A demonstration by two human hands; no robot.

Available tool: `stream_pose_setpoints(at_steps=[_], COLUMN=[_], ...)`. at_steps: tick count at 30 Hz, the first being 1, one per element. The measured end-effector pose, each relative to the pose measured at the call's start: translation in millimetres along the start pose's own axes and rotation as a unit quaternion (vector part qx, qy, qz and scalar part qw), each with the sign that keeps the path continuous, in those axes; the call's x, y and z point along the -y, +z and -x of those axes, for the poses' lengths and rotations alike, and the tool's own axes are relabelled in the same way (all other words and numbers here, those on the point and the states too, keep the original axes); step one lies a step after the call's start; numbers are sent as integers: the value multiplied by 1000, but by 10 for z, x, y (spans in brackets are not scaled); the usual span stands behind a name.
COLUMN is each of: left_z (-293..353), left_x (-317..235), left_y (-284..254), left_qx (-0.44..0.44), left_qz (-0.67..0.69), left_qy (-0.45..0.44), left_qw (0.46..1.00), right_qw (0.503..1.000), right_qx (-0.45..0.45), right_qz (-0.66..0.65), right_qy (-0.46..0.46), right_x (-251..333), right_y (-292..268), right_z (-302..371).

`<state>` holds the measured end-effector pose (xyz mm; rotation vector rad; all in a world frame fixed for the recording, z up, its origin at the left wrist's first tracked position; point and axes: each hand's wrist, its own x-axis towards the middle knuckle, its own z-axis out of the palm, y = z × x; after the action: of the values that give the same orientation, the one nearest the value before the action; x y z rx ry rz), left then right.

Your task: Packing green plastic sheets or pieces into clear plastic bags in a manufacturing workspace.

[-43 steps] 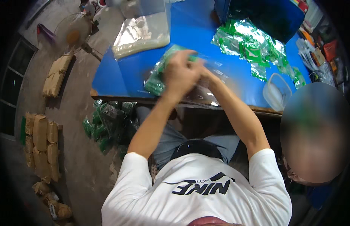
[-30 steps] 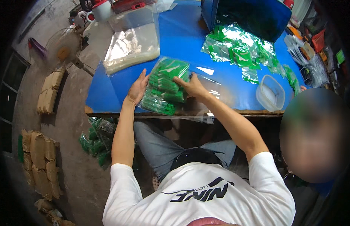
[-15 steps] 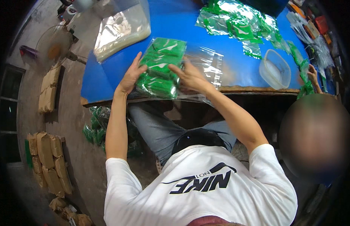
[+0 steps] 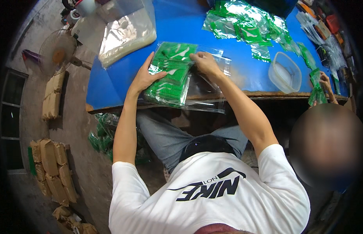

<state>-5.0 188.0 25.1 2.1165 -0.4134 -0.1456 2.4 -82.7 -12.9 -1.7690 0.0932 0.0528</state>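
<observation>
A clear plastic bag (image 4: 208, 90) lies at the near edge of the blue table, with a stack of green packets (image 4: 171, 85) inside it. The bag's loose side spreads to the right and over the table edge. My left hand (image 4: 145, 77) grips the filled part from the left, thumb across the green packets and fingers along their side. At the upper right of the stack, my right hand (image 4: 207, 64) has its fingers curled and pinched on the clear film. The exact pinch point is partly hidden by the fingers.
Beyond the hands lie a pile of flat clear bags (image 4: 129, 37) and a heap of green packets (image 4: 250, 29). A clear plastic tub (image 4: 285, 73) stands to the right. At far right is a co-worker's hand (image 4: 326, 82) with green packets. A fan (image 4: 57, 54) stands left.
My right hand has moved up along the stack's right side and its fingers have closed in on the film. My left hand keeps its hold. The co-worker's green packets have shifted.
</observation>
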Motion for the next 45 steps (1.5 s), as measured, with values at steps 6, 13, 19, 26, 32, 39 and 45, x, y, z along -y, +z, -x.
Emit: stream_pose_setpoints(at_steps=[6, 13, 19, 26, 32, 39, 45], left_z=[-28, 17, -23, -108, -239, -88, -189], left_x=[176, 161, 92, -72, -147, -524, -531], left_y=[-37, -67, 54, 28, 35, 678, 816], left_qx=[-7, 9, 24, 14, 59, 65, 125], left_qz=[20, 5, 33, -66, -96, -434, -382], left_qy=[14, -7, -10, 40, 11, 114, 126], left_qw=[1000, 1000, 999, 997, 994, 891, 907], right_qw=[949, 969, 994, 993, 948, 963, 781], right_qx=[1, 7, 105, 115, 272, -116, -246], right_qz=[-315, -236, -12, -10, -119, 192, 546], right_qy=[-32, 68, 19, -19, 116, -149, -179], right_x=[12, 198, -95, 13, -126, 536, 104], right_y=[-167, 192, -166, 36, -756, -1639, -3089], right_z=[583, 279, -134, 340, 754, -710, -2460])
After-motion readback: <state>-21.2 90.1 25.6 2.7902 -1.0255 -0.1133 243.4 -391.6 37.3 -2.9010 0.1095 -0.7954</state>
